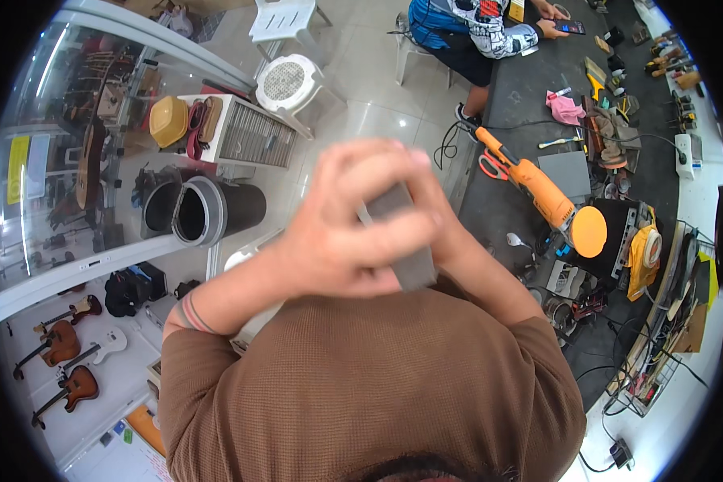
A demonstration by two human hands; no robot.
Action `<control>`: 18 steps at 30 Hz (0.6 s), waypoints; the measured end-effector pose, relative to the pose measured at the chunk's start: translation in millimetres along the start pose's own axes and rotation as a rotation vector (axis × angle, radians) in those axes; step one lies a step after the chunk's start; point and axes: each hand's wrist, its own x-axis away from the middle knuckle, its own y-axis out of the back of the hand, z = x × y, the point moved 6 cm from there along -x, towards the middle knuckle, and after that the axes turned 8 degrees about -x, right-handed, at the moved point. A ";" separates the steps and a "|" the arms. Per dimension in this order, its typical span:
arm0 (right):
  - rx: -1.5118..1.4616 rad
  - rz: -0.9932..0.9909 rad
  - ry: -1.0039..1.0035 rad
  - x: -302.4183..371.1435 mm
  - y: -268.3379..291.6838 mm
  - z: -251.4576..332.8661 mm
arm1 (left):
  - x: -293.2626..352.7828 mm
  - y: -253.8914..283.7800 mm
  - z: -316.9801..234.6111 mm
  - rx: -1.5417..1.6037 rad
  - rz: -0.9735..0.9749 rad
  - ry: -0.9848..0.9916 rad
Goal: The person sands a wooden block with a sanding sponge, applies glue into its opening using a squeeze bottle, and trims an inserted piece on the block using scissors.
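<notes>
Both of my hands are raised together in front of my chest, blurred by motion. Between them is a grey, flat-sided piece (pixel 416 271), perhaps a folded sheet or a block; its exact kind is not clear. The fingers of my left hand (pixel 325 233) curl around it from the left, with gaps showing its grey face. My right hand (pixel 435 197) closes against its right side, and part of that hand is hidden behind the piece and the left fingers.
At right, a dark workbench (pixel 506 104) carries an orange power tool (pixel 538 189) with a round pad, red-handled scissors (pixel 492 166), a pink cloth (pixel 566 108) and cables. A person (pixel 498 32) sits beyond, holding a phone. White stools (pixel 285 83) and black bins (pixel 241 205) stand left.
</notes>
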 end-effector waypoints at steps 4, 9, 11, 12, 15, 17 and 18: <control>0.099 -0.043 -0.094 4.6 1.7 -14.2 | 2.1 35.3 79.0 -0.136 -0.198 0.418; 0.114 0.026 0.025 -4.1 2.4 -2.9 | -0.5 27.2 35.5 -0.098 -0.172 0.223; -0.013 0.049 0.003 -3.5 -3.3 -8.0 | 2.8 10.4 6.8 -0.019 -0.044 0.102; -0.160 -0.005 -0.117 -1.9 -6.1 -21.1 | 6.3 6.6 3.0 0.026 -0.070 0.028; 0.063 0.149 -0.020 -7.3 -11.5 -10.1 | 13.9 19.6 20.5 -0.126 -0.098 0.235; 0.059 0.025 0.065 -7.7 -16.7 -12.0 | 24.9 10.6 7.9 -0.025 -0.097 0.130; 0.006 0.032 0.063 -11.1 -13.8 -9.4 | 18.7 15.0 22.7 -0.093 -0.089 0.173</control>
